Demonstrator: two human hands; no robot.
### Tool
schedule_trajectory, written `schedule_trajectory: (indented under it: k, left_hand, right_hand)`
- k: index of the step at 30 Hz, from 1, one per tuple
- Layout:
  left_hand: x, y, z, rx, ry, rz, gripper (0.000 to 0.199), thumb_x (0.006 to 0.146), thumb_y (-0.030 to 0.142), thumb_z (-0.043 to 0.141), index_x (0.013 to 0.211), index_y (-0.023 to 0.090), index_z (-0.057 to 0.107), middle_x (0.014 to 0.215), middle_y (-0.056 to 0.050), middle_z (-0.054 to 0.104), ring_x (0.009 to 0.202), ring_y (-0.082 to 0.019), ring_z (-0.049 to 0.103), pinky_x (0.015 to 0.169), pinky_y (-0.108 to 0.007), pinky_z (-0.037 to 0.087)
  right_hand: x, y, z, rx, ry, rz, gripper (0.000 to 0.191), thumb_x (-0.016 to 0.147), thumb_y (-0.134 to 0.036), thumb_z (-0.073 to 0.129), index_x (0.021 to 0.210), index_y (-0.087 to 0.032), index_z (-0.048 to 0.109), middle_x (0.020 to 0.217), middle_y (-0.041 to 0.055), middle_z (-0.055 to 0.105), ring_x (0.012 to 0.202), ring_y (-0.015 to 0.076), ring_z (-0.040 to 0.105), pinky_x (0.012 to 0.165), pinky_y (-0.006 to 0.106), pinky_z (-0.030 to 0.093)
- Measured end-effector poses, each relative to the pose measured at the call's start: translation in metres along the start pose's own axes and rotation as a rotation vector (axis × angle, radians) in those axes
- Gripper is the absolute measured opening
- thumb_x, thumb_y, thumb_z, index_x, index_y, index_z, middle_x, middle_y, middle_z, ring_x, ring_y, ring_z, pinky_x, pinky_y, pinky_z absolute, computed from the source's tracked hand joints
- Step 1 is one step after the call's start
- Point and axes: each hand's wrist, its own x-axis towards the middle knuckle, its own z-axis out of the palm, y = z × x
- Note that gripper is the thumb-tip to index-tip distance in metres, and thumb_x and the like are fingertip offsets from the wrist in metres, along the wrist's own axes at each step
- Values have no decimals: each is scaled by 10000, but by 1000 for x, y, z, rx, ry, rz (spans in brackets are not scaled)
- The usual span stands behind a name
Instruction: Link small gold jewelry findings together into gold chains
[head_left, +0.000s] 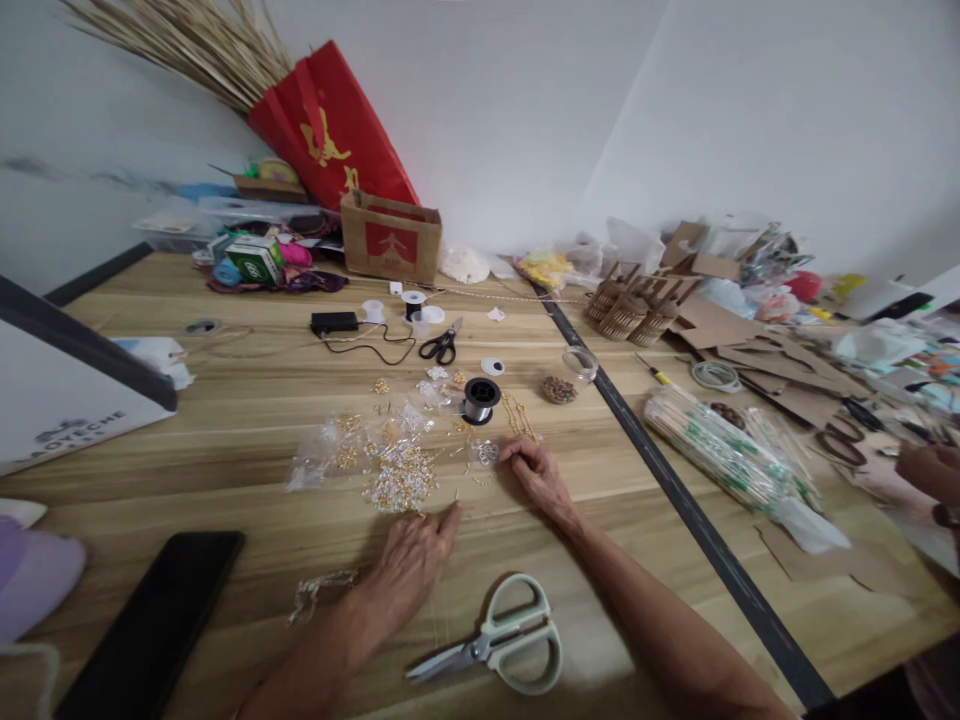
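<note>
My left hand (416, 555) rests palm down on the wooden table, index finger stretched toward a tiny metal piece (457, 494). Just beyond its knuckles lies a heap of clear and gold beads (403, 478). My right hand (536, 478) has its fingers curled in at the tabletop; whether they hold anything is hidden. Close to those fingers are a small clear bag of rings (487, 453) and gold chains (517, 412). A black spool of fine wire (481, 400) stands behind them. Pale-handled scissors (517, 635) lie between my forearms, blades slightly apart.
Left of my arm are a black phone (154, 625) and a silvery chain (319, 592). Farther back sit black scissors (441, 345) and a tub of brown beads (560, 388). Bundled sticks (724, 455) lie past the dark strip (675, 490). Another person's hand (930, 470) shows at far right.
</note>
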Motion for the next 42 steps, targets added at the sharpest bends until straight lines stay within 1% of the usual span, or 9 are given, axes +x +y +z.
schedule_trajectory:
  k: [8,14,19,28,35,40,42]
  left_hand:
    - [-2,1,0,-14,22,6,586,847,18,321,1417,154,320,1051,-138,658,985,-236,607,830,-358,446]
    - [0,0,2,-7,15,0,577,846,24,322,1406,166,335,1048,-136,659,971,-230,613,817,-351,453]
    - [-1,-1,4,-4,20,11,597,839,14,326,1417,166,315,1064,-134,656,990,-229,606,839,-358,449]
    - [-2,4,-8,-21,-6,-22,604,835,6,312,1415,170,344,1098,-139,659,1000,-240,613,845,-369,456]
    - [-3,3,-3,-23,35,-8,596,834,13,334,1408,172,353,1078,-140,667,999,-240,611,850,-359,449]
    - [-2,1,0,-14,19,-8,639,801,-19,351,1411,171,341,1059,-133,667,978,-237,617,827,-352,452]
    - [-2,0,4,-18,38,-3,626,812,-2,359,1410,182,340,1034,-124,671,975,-237,615,841,-359,446]
  right_hand:
    - [0,0,-1,-9,-9,-3,198,782,-138,444,746,-191,631,742,27,594,731,164,544,700,285,420]
    - [0,0,0,5,-6,9,195,766,-136,441,745,-194,626,740,24,591,730,164,540,696,282,409]
    - [0,1,-1,9,4,22,214,756,-117,430,751,-187,632,733,17,592,725,160,537,694,276,408]
    - [1,2,0,31,4,18,206,749,-119,428,742,-175,627,740,17,598,738,155,543,716,275,411]
    - [0,2,-1,20,-3,14,203,754,-121,427,752,-176,622,743,17,590,738,155,538,714,276,406]
    - [0,3,0,14,-8,10,205,761,-121,424,757,-177,621,750,17,592,743,152,540,716,273,407]
    - [0,3,-1,14,-10,7,202,763,-123,425,756,-178,620,755,18,597,746,152,543,717,272,408]
